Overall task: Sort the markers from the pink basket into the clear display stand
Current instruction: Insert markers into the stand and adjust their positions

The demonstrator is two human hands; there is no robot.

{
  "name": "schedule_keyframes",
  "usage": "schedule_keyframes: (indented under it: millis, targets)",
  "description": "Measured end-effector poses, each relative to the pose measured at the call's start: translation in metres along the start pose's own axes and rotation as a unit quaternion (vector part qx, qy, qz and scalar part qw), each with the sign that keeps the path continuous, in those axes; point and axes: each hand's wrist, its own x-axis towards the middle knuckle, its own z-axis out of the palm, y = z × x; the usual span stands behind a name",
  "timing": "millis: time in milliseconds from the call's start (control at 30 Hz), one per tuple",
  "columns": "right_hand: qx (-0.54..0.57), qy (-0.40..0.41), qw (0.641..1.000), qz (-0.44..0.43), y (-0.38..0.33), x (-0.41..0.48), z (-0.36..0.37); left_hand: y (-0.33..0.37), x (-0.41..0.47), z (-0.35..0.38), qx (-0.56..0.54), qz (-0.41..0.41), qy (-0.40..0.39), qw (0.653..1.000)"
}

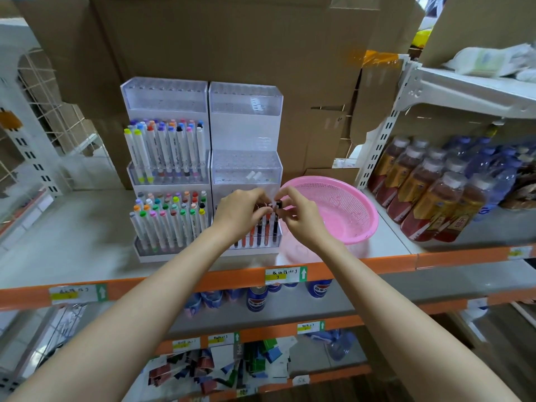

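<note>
1. Shelf (72, 227): pale top with an orange front edge carrying a price label (285, 274). It bears every item below.
2. Cardboard boxes (232, 39): brown, stacked along the shelf's rear edge behind the stands.
3. Bottles (420, 192): amber and blue drinks, grouped on the adjoining shelf section at the right edge.
4. Second stand (165, 94): clear, stepped, mid-shelf. Its two lower tiers are packed with upright white markers with coloured caps.
5. Clear display stand (246, 126): transparent, three stepped tiers with rows of holes, touching the right side of the second stand. The middle tier holds two white pieces (253, 176).
6. Pink basket (342, 204): round plastic mesh, tilted with its mouth facing the viewer, just right of the clear display stand and near the shelf's front edge.
7. Left hand (240, 210): fingers curled and bunched at the marker tops over the bottom tier. Whether they clamp one cannot be made out.
8. Right hand (301, 219): thumb and forefinger pinch the top of the black-capped marker (278, 205), which stands upright at the tier's right end.
9. Markers (259, 233): slim black and orange barrels, upright in the bottom tier of the clear display stand, by the shelf's front edge.
</note>
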Motion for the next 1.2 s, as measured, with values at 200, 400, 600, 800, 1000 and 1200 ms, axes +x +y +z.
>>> schedule_keyframes:
  millis: [200, 400, 600, 800, 1000, 1200]
  targets:
    - [-0.015, -0.011, 1.0, 0.005, -0.003, 0.003, -0.001, 0.001, -0.001, -0.001, -0.001, -0.003, -0.002, 1.0]
    - [-0.02, -0.007, 1.0, 0.015, -0.004, 0.004, -0.001, 0.0, -0.001, -0.001, -0.007, -0.005, 0.0, 1.0]
    - [-0.036, -0.001, 0.999, 0.012, -0.004, 0.005, -0.003, -0.001, 0.0, -0.001, -0.007, 0.001, 0.0, 1.0]
    - [-0.087, -0.041, 0.995, -0.032, -0.003, 0.004, -0.006, -0.002, 0.0, -0.001, -0.015, -0.003, -0.005, 1.0]
    - [-0.082, -0.052, 0.995, -0.008, -0.005, 0.009, -0.011, -0.002, 0.0, -0.001, -0.014, 0.001, -0.004, 1.0]
    - [-0.077, -0.056, 0.995, 0.015, -0.002, 0.009, -0.011, -0.003, 0.0, 0.0, -0.016, 0.004, -0.002, 1.0]
